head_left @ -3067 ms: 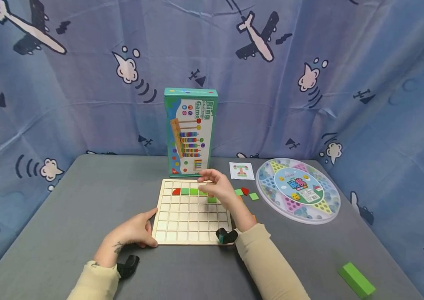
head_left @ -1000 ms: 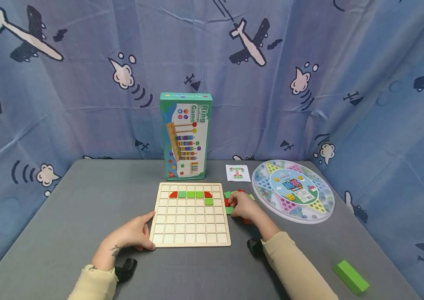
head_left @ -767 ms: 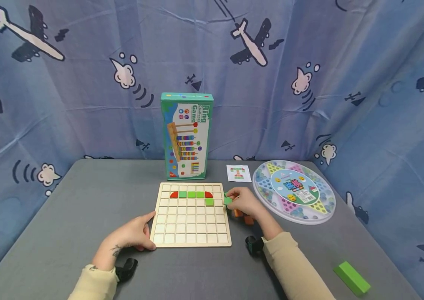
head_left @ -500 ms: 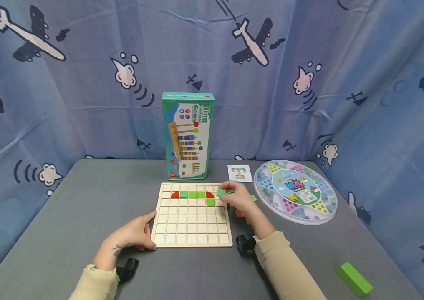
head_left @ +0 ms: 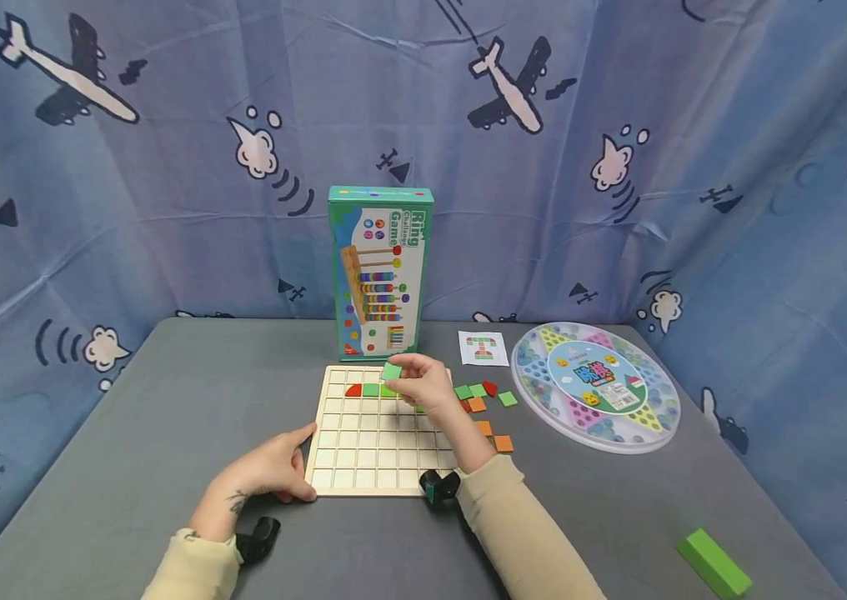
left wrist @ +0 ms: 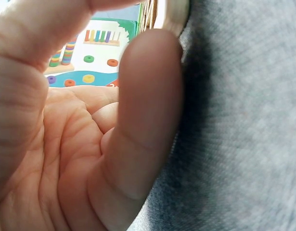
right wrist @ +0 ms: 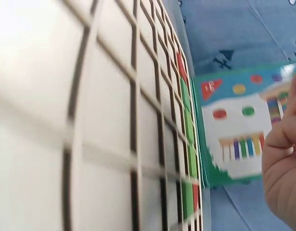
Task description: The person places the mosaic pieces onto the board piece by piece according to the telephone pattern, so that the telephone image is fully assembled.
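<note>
A pale wooden grid board [head_left: 356, 458] lies on the grey table. My left hand [head_left: 262, 467] rests at the board's left side, index fingertip and thumb on its edge. In the left wrist view the thumb [left wrist: 148, 110] lies against the board's edge. Over the upper part of the board, my right hand [head_left: 431, 387] pinches a green square tile [head_left: 391, 372] between thumb and fingers. Below it, a row starts with a red rounded tile [head_left: 353, 390] and a green tile [head_left: 370, 390]; my hand partly hides the row's right end. The right wrist view shows red and green tiles [right wrist: 188, 118] in that row.
Loose green, red and orange tiles [head_left: 503, 443] lie right of the board. A pattern card [head_left: 483, 348] is behind them. A round Chinese checkers set [head_left: 596, 387] lies farther right, a green block [head_left: 714, 562] nearer. A Ring Challenge Game box [head_left: 381, 275] stands behind the board.
My right hand has picked a green tile from the loose pile and carried it left over the board. A red rounded tile was added to the row's right end earlier. My left hand stays put.
</note>
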A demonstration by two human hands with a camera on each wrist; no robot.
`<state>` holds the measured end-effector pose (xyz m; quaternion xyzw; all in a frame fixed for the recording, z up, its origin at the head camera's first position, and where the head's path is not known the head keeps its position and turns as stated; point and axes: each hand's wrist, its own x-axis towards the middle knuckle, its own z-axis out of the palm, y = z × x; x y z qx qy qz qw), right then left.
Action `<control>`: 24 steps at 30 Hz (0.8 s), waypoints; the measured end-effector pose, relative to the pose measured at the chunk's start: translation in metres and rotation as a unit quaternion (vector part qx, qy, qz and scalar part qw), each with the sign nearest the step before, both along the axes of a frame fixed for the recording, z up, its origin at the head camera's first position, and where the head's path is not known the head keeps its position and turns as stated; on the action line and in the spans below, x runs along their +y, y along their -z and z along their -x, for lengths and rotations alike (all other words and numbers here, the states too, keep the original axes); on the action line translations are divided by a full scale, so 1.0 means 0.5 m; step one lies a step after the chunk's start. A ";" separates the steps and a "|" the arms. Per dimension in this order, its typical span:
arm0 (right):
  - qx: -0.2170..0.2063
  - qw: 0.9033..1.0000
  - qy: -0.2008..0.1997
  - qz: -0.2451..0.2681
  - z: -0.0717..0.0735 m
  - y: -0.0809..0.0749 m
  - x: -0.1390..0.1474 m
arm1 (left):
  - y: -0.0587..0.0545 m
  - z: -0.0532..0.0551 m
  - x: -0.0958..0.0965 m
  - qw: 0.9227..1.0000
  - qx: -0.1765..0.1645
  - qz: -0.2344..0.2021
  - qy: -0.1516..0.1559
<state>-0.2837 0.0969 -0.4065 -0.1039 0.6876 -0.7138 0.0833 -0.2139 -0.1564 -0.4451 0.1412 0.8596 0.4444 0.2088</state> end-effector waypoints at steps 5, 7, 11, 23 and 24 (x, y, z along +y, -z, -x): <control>-0.021 1.000 -0.010 -0.006 0.021 0.026 -0.040 | -0.001 -0.001 0.002 1.000 -0.001 0.000 0.001; -0.030 0.999 -0.003 -0.016 0.025 0.032 -0.053 | -0.001 0.000 0.002 1.000 -0.003 -0.002 0.001; -0.038 0.997 0.020 -0.059 0.025 0.042 -0.073 | -0.001 0.001 0.002 1.000 -0.004 -0.004 0.002; -0.052 0.958 0.064 -0.276 0.028 0.053 -0.109 | 0.004 0.006 0.000 1.000 -0.008 0.006 -0.006; -0.049 0.953 0.062 -0.294 0.027 0.051 -0.112 | 0.005 0.006 -0.001 1.000 -0.008 0.006 -0.007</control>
